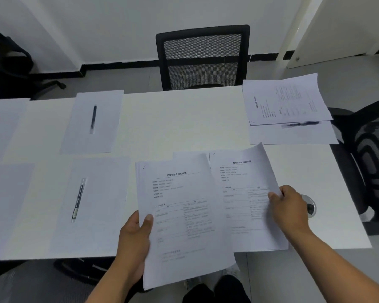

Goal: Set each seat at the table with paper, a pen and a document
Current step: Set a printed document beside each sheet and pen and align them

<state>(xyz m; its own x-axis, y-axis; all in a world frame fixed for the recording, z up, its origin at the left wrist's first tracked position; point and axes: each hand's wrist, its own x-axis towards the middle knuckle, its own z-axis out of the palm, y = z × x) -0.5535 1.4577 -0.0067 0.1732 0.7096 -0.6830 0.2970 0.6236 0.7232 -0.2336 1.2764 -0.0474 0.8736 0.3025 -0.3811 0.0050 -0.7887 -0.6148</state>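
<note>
Document stack (184,217) sits pinched in the left hand (134,239), thumb on top, low over the table (184,119). The right hand (290,206) grips a separate document (243,193) by its right edge (stapled, it seems). Left of the thumb lies a pen (78,200) on plain paper (90,204).
</note>
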